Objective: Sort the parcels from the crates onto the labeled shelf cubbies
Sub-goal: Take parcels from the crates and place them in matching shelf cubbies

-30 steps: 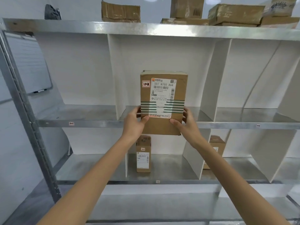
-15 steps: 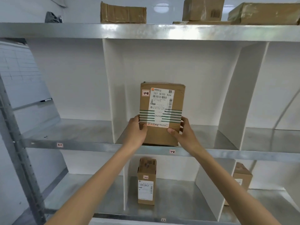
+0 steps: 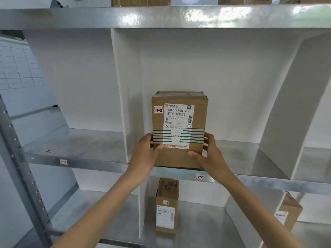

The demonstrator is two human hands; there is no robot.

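A brown cardboard parcel [image 3: 179,122] with a white shipping label and a small "1-2" sticker stands upright on the middle metal shelf [image 3: 86,149], inside the cubby whose front edge carries a "1-2" tag [image 3: 199,176]. My left hand [image 3: 146,154] grips its lower left side. My right hand [image 3: 211,154] grips its lower right side, thumb on the front face. The parcel's bottom edge rests at the shelf's front lip.
White divider panels [image 3: 125,97] wall the cubby on both sides. The cubby to the left is tagged "1-1" [image 3: 63,161]. On the shelf below stand a narrow parcel [image 3: 166,204] and another parcel [image 3: 288,212] at right. More boxes [image 3: 139,0] sit on the top shelf.
The parcel went from held in front of the shelf edge to standing on the middle shelf in the 1-2 cubby. My view moved closer and both hands stayed on it.
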